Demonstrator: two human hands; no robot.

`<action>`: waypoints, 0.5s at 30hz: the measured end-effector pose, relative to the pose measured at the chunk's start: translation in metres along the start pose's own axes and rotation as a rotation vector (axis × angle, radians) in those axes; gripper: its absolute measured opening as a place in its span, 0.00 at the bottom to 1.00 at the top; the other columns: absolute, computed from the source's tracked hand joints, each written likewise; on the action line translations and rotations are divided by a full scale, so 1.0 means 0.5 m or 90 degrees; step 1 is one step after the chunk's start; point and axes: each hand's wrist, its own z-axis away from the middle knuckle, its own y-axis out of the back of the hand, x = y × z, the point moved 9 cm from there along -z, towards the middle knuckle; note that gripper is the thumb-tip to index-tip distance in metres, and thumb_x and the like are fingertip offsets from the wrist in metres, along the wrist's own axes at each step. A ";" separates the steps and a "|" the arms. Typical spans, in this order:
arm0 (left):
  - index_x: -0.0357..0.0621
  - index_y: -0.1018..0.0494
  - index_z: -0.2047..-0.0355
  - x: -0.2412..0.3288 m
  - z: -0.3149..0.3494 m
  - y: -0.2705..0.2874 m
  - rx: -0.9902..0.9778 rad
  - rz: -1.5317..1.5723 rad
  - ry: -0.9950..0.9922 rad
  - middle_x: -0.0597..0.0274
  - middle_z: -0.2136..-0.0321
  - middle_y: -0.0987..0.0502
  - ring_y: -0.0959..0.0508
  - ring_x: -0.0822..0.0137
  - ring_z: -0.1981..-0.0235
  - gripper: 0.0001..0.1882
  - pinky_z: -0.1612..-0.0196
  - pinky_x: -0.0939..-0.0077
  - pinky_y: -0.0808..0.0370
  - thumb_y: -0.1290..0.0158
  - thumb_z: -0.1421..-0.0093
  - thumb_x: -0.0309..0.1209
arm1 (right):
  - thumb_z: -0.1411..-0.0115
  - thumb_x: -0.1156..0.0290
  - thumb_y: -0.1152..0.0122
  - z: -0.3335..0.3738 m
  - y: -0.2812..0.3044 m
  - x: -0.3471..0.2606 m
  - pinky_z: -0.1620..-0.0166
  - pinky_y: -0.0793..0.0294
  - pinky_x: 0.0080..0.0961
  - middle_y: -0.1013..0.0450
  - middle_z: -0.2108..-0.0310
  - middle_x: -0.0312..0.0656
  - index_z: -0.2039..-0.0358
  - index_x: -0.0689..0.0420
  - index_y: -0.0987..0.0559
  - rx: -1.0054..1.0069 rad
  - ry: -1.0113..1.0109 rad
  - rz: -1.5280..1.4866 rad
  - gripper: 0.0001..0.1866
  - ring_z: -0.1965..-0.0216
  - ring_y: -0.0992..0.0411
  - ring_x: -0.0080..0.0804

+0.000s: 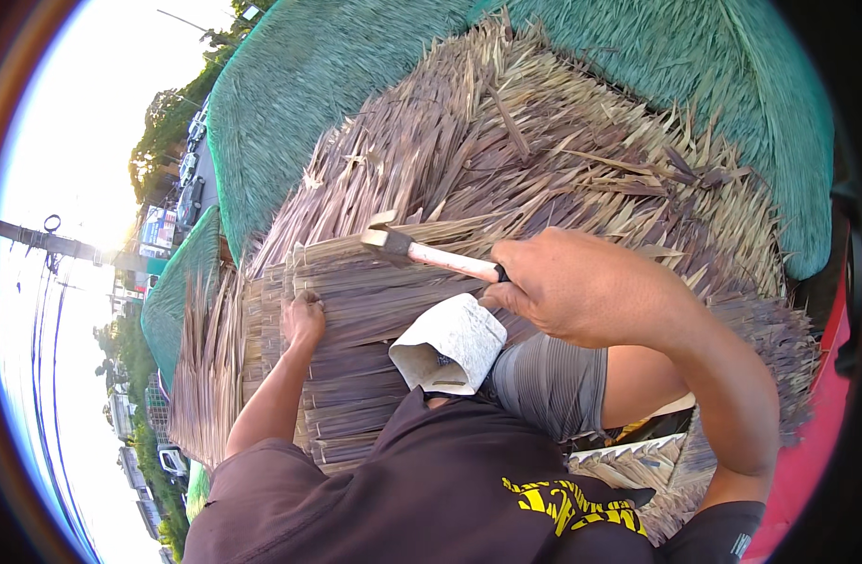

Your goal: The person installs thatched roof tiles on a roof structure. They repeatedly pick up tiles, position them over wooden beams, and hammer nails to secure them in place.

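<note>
My right hand (553, 287) is closed around the handle of a claw hammer (450, 260). The hammer's metal head points left, above a panel of dried palm thatch (356, 310). Against the panel's stitched left part rests my left hand (304, 320), its fingers bent together at the thatch. Whether something small is pinched in them is too small to make out. At my waist, between the hands, hangs a white open-mouthed container (459, 343) with dark contents that I cannot name.
Older, rough thatch (506, 122) covers the roof slope ahead. Green netting (318, 85) lies over thatch at the far side and right. Pale woven strips (638, 461) edge a gap beside my leg. At left, the roof drops off toward a street with parked cars (188, 199) and overhead wires (41, 367).
</note>
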 end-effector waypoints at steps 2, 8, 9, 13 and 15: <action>0.50 0.22 0.56 0.063 0.009 0.024 0.056 0.024 -0.107 0.52 0.55 0.25 0.23 0.47 0.53 0.09 0.53 0.54 0.26 0.43 0.38 0.31 | 0.30 0.58 0.45 0.010 0.002 0.001 0.65 0.26 0.47 0.25 0.77 0.54 0.63 0.63 0.26 0.019 0.000 0.009 0.17 0.71 0.24 0.55; 0.41 0.26 0.60 0.233 -0.009 0.084 0.029 0.119 -0.455 0.48 0.60 0.29 0.25 0.42 0.58 0.05 0.56 0.50 0.28 0.48 0.35 0.24 | 0.31 0.60 0.44 0.040 0.025 0.039 0.63 0.25 0.48 0.24 0.74 0.56 0.64 0.65 0.24 0.105 -0.024 0.031 0.17 0.68 0.23 0.56; 0.39 0.27 0.61 0.241 -0.018 0.085 -0.015 0.106 -0.440 0.46 0.60 0.30 0.26 0.41 0.60 0.05 0.57 0.50 0.28 0.48 0.36 0.22 | 0.32 0.61 0.44 0.049 0.031 0.049 0.61 0.23 0.47 0.23 0.72 0.58 0.65 0.66 0.22 0.113 -0.034 0.028 0.18 0.66 0.22 0.56; 0.38 0.26 0.61 0.343 -0.040 0.166 -0.050 0.014 -0.491 0.42 0.62 0.29 0.25 0.40 0.61 0.06 0.57 0.54 0.26 0.47 0.38 0.20 | 0.33 0.62 0.44 0.093 0.064 0.083 0.61 0.24 0.48 0.22 0.70 0.58 0.65 0.67 0.20 0.129 -0.095 -0.004 0.17 0.65 0.22 0.56; 0.38 0.23 0.60 0.450 -0.077 0.255 -0.049 -0.045 -0.556 0.44 0.60 0.27 0.23 0.40 0.58 0.08 0.54 0.51 0.25 0.46 0.40 0.23 | 0.33 0.62 0.43 0.113 0.090 0.099 0.61 0.25 0.48 0.23 0.71 0.58 0.64 0.66 0.21 0.175 -0.134 -0.017 0.17 0.66 0.22 0.56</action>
